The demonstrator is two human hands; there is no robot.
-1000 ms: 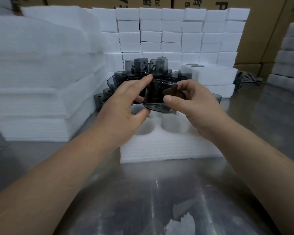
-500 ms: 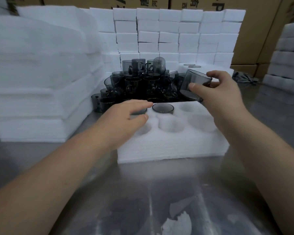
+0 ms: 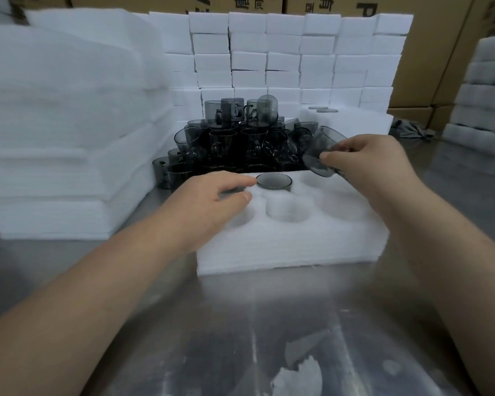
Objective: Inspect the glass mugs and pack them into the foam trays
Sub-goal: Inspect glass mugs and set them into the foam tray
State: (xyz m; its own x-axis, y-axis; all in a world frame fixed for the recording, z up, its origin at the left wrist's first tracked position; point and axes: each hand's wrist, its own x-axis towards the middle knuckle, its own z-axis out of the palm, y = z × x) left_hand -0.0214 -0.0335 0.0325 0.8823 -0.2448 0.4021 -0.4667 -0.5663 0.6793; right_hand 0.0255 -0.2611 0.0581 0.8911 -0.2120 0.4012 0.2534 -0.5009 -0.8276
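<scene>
Your right hand (image 3: 375,164) pinches a smoky glass mug (image 3: 322,154), thumb on its base and fingers round the side; it is tilted, base toward you, held in the air just above the far right corner of the foam tray (image 3: 292,247). Your left hand (image 3: 209,201) lies palm down on the tray's far left part, fingers loosely spread over a pocket; something dark shows under the fingertips (probably another mug, too hidden to be sure), and you cannot tell whether the hand grips it. One seated mug (image 3: 274,180) sits upside down in the far middle pocket, just right of your left fingertips. The near middle pocket (image 3: 287,208) shows only foam. The tray sits on a metal table (image 3: 240,324), with a white scrap (image 3: 297,375) lying near you. Just beyond the tray stands a heaped pile of mugs (image 3: 235,138). A stack of foam sheets (image 3: 69,124) sits to the left, a wall of foam blocks (image 3: 292,52) at the far side, cardboard boxes (image 3: 440,52) behind that.
</scene>
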